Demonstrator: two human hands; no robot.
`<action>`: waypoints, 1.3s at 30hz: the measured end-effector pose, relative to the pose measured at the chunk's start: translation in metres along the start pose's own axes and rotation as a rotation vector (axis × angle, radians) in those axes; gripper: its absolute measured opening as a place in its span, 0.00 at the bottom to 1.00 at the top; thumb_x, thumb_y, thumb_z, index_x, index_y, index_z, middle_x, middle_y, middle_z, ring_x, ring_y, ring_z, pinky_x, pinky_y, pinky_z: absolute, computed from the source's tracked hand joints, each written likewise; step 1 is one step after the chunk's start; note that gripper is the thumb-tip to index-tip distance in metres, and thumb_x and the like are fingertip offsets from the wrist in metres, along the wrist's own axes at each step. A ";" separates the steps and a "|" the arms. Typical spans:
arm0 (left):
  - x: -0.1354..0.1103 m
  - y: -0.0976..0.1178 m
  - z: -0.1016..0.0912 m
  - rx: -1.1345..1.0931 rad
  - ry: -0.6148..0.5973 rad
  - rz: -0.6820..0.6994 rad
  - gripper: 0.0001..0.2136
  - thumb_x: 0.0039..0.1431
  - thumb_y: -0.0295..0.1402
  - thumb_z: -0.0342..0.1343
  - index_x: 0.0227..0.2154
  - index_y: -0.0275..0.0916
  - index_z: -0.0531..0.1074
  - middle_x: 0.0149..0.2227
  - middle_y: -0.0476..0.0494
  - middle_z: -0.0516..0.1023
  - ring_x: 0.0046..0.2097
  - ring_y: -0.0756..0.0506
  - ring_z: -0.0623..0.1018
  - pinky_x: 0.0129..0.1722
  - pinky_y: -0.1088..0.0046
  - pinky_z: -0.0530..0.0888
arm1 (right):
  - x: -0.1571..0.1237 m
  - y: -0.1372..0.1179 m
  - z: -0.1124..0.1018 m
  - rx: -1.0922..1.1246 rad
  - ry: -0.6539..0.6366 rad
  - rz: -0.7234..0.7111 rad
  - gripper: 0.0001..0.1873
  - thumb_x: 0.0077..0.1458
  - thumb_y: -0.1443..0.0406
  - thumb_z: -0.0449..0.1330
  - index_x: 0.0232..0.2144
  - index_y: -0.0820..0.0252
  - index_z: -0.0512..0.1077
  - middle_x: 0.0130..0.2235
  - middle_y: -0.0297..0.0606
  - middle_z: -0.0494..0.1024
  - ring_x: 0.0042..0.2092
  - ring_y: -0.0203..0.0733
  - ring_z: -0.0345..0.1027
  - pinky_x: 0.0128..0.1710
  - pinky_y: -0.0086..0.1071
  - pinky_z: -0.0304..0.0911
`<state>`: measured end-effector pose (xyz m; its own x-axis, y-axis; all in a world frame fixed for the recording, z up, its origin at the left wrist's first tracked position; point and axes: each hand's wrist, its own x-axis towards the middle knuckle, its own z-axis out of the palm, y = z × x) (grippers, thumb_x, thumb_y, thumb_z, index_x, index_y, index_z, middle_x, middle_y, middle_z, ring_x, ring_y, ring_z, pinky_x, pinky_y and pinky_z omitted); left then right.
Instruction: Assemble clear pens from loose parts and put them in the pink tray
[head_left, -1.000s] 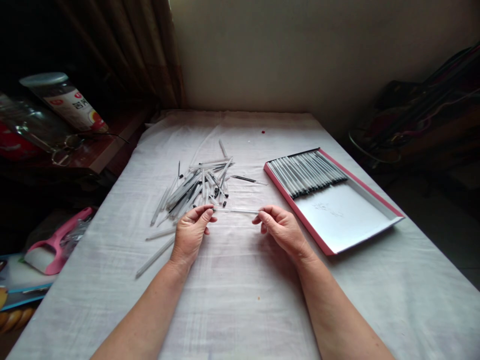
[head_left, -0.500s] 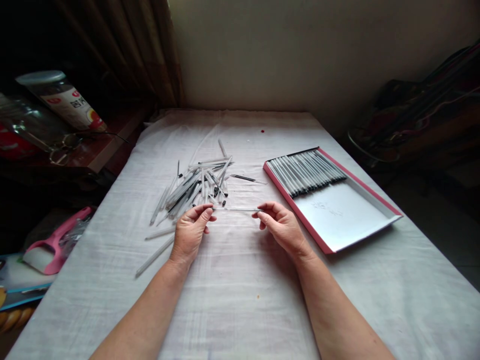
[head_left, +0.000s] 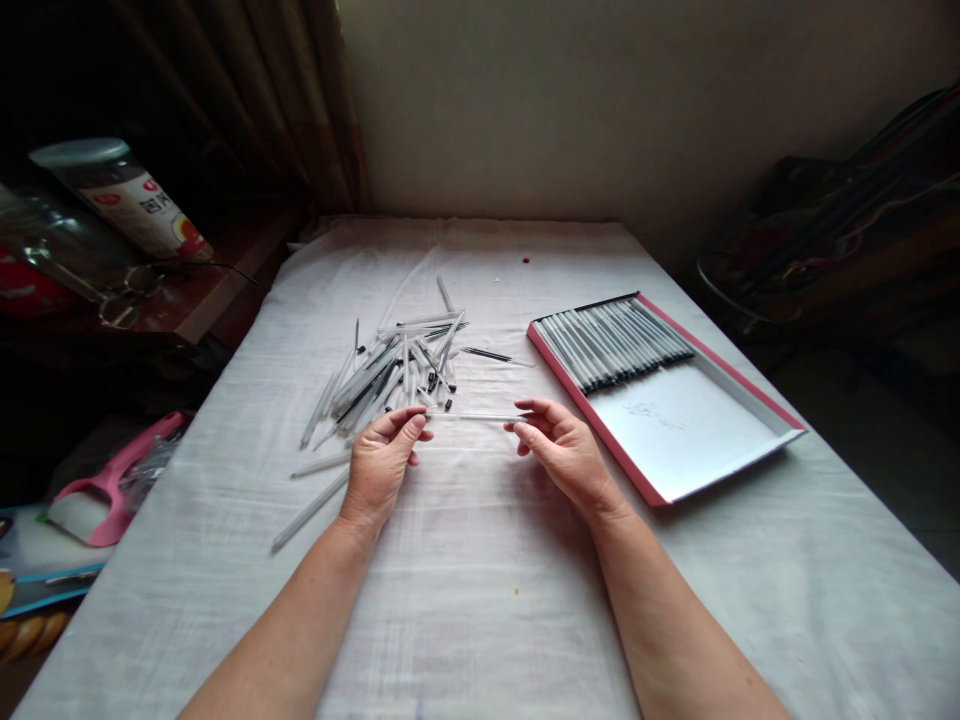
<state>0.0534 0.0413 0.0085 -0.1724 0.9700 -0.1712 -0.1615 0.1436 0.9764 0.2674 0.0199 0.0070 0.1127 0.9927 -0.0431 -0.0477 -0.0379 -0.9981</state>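
Note:
Between my two hands a thin, clear pen tube [head_left: 474, 416] lies level just above the table. My left hand [head_left: 386, 450] is closed, its thumb and forefinger pinching the tube's left end. My right hand [head_left: 556, 445] pinches the right end the same way. Whether a refill sits inside the tube is too fine to tell. Behind my left hand spreads a loose pile of pen barrels [head_left: 367, 385], dark refills and small black caps. A dark pen refill [head_left: 491, 355] lies apart, right of the pile.
At right stands a shallow pink-edged box lid [head_left: 630, 470] with a row of pens [head_left: 611, 345] in its far half. A white cloth covers the table [head_left: 465, 620]. On the left are a pink peeler [head_left: 112, 490], a labelled jar [head_left: 142, 210] and glasses [head_left: 124, 300].
Both hands hold the pen tube in nearly the same place. The fingers of my right hand have shifted slightly at its end.

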 end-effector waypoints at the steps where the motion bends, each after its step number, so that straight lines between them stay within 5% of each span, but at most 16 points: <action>1: 0.000 0.000 0.000 0.000 0.000 -0.001 0.20 0.38 0.44 0.69 0.32 0.36 0.79 0.29 0.45 0.79 0.27 0.50 0.77 0.16 0.83 0.62 | 0.000 0.001 0.000 -0.006 0.000 -0.003 0.18 0.44 0.55 0.67 0.35 0.59 0.73 0.29 0.37 0.79 0.28 0.38 0.71 0.26 0.30 0.66; 8: 0.001 -0.001 -0.001 -0.007 0.005 -0.004 0.20 0.37 0.44 0.70 0.32 0.36 0.79 0.29 0.45 0.79 0.28 0.50 0.77 0.16 0.84 0.63 | 0.001 0.004 -0.001 -0.041 -0.035 -0.025 0.20 0.47 0.54 0.65 0.39 0.59 0.70 0.30 0.37 0.78 0.28 0.38 0.71 0.27 0.30 0.66; 13: 0.001 -0.001 -0.001 -0.016 0.001 -0.005 0.20 0.37 0.44 0.70 0.32 0.36 0.79 0.28 0.45 0.79 0.27 0.50 0.77 0.16 0.84 0.63 | 0.000 0.005 -0.002 -0.079 -0.044 -0.032 0.15 0.51 0.54 0.62 0.32 0.60 0.71 0.29 0.37 0.78 0.24 0.34 0.68 0.26 0.30 0.65; 17: 0.000 -0.001 -0.002 -0.006 -0.006 -0.003 0.19 0.38 0.44 0.69 0.32 0.36 0.79 0.29 0.45 0.79 0.28 0.50 0.77 0.17 0.83 0.63 | 0.000 0.004 -0.002 -0.061 -0.066 -0.018 0.19 0.48 0.54 0.64 0.39 0.59 0.71 0.30 0.37 0.79 0.28 0.37 0.70 0.27 0.30 0.65; 23: 0.000 -0.001 -0.003 0.007 -0.029 0.001 0.18 0.39 0.43 0.69 0.32 0.36 0.79 0.31 0.44 0.80 0.29 0.49 0.78 0.17 0.83 0.63 | -0.001 0.001 -0.001 -0.123 -0.082 0.001 0.18 0.52 0.51 0.60 0.28 0.61 0.71 0.26 0.37 0.78 0.21 0.32 0.64 0.23 0.29 0.62; 28: 0.001 -0.002 -0.003 0.010 -0.028 0.002 0.17 0.40 0.43 0.68 0.32 0.37 0.79 0.30 0.44 0.80 0.28 0.50 0.77 0.17 0.83 0.63 | -0.001 0.002 0.000 -0.068 -0.068 0.007 0.19 0.48 0.52 0.63 0.37 0.60 0.72 0.28 0.37 0.78 0.28 0.38 0.71 0.25 0.29 0.64; 39: 0.000 -0.001 -0.004 0.037 -0.074 0.029 0.15 0.42 0.43 0.67 0.30 0.37 0.79 0.33 0.41 0.82 0.30 0.48 0.78 0.18 0.82 0.63 | -0.001 -0.003 0.001 -0.187 -0.074 0.062 0.17 0.51 0.52 0.59 0.25 0.60 0.70 0.25 0.37 0.78 0.20 0.32 0.64 0.22 0.27 0.60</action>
<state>0.0493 0.0406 0.0068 -0.1040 0.9856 -0.1334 -0.1209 0.1206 0.9853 0.2662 0.0187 0.0104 0.0415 0.9933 -0.1081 0.1339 -0.1128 -0.9846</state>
